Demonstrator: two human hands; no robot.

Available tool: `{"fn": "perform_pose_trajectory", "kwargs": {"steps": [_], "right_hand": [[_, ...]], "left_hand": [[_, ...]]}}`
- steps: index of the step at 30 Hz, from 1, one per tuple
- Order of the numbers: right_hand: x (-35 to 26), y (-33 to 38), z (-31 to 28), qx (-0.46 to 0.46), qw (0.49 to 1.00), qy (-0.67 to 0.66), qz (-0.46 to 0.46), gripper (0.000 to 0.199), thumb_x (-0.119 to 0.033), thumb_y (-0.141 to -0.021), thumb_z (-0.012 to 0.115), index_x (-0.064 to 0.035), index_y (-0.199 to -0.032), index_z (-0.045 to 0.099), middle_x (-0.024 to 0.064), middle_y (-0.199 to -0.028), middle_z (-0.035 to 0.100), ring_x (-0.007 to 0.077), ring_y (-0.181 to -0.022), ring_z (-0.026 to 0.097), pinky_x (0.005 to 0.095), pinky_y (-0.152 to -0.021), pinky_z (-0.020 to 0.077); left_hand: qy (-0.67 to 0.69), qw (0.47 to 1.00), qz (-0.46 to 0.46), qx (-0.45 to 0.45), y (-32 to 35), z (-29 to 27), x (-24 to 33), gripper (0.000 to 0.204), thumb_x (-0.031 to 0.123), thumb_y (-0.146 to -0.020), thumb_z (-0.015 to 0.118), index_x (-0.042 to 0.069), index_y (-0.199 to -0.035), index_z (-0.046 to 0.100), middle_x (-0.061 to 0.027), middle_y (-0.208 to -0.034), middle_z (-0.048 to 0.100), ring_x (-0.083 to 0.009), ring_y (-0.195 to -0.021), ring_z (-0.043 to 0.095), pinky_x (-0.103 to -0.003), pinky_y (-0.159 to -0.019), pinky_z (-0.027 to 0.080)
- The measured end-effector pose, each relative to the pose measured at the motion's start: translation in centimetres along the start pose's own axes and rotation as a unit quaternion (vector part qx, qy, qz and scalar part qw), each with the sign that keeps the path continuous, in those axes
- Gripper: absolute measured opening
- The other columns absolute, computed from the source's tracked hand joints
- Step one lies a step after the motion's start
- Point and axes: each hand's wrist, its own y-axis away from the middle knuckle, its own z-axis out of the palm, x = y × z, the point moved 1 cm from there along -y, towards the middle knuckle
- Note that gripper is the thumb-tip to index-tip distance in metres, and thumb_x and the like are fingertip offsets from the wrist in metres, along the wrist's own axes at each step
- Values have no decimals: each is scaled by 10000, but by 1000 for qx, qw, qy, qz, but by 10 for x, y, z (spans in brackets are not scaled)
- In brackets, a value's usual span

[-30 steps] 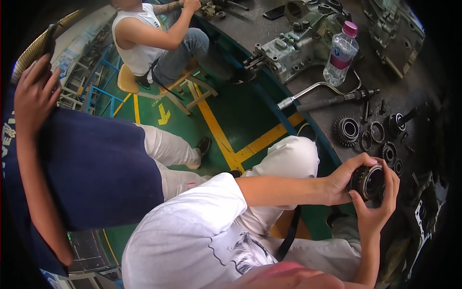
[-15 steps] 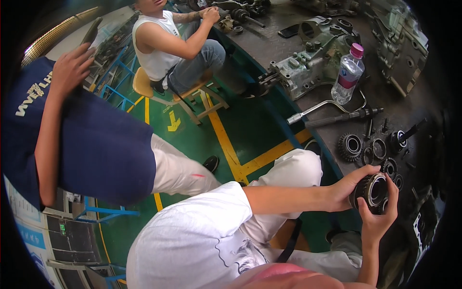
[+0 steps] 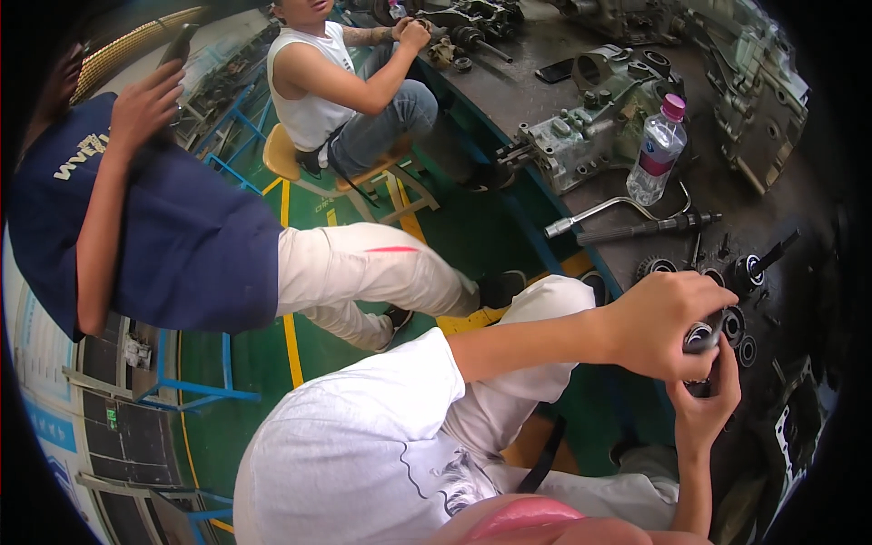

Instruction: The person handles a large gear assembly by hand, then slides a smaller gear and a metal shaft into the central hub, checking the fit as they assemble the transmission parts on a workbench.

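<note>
My left hand (image 3: 668,322) is closed, knuckles up, over a small dark metal piece (image 3: 703,343) with a shiny edge; its kind is mostly hidden by my fingers. Just below it, my right hand (image 3: 708,404) is wrapped round a toothed gear (image 3: 699,388), of which only a dark part of the rim shows. The two hands touch or nearly touch, above the near edge of the workbench (image 3: 627,259). Beyond my fingers lie a gear (image 3: 656,266) partly covered by my left hand, a ring-shaped bearing (image 3: 732,322) and a smaller ring (image 3: 747,351).
On the bench are a splined shaft (image 3: 649,229), a bent socket wrench (image 3: 604,211), a water bottle (image 3: 656,159), a gearbox housing (image 3: 581,145) and a larger casing (image 3: 767,118). A person in white (image 3: 318,82) sits on a stool; another in navy (image 3: 182,227) stands at left.
My left hand has turned over and now covers the gear's top, hiding most of it. My right hand stays round the gear. The standing person's legs have shifted right.
</note>
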Motion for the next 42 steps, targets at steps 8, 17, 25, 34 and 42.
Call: {"fn": "perform_pose_trajectory", "kwargs": {"steps": [8, 17, 25, 34, 42], "right_hand": [[15, 4, -3, -16, 997, -78, 12, 506, -67, -765, 691, 64, -1218, 506, 107, -1091, 604, 149, -1020, 552, 269, -884, 432], [2, 6, -9, 58, 990, -125, -28, 499, -13, -738, 722, 64, -1197, 544, 82, -1116, 627, 162, -1011, 594, 279, -894, 454], [-5, 10, -10, 66, 984, -166, 6, 522, 7, -731, 764, 55, -1202, 544, 79, -1094, 630, 143, -997, 602, 265, -905, 462], [-7, -4, -1, 74, 994, 64, -48, 693, -153, -565, 883, 7, -1168, 581, 135, -1089, 635, 260, -1019, 612, 346, -897, 476], [-8, -13, -8, -28, 994, 86, -60, 904, -159, -528, 868, -33, -1329, 467, 154, -1224, 541, 312, -1145, 526, 383, -960, 444]], "left_hand": [[-198, 968, 105, -113, -13, 14, 33, 494, 288, -584, 691, -42, -942, 604, -137, -854, 587, -267, -786, 560, -345, -634, 431], [-4, 996, 86, 22, -26, 31, 34, 339, 163, -709, 594, -63, -961, 609, -190, -928, 627, -341, -888, 592, -403, -776, 484], [542, 766, -344, 9, 6, 36, 6, 340, 342, -882, 577, 68, -1082, 604, -43, -1063, 656, -139, -992, 605, -317, -920, 455], [715, 546, -436, 4, 15, 26, -3, 362, 395, -911, 504, 88, -1023, 662, -67, -1002, 698, -185, -888, 677, -369, -817, 558], [710, 517, -476, 52, 25, 43, -16, 293, 333, -916, 523, 82, -1023, 630, -46, -995, 681, -159, -911, 662, -334, -831, 558]]}}
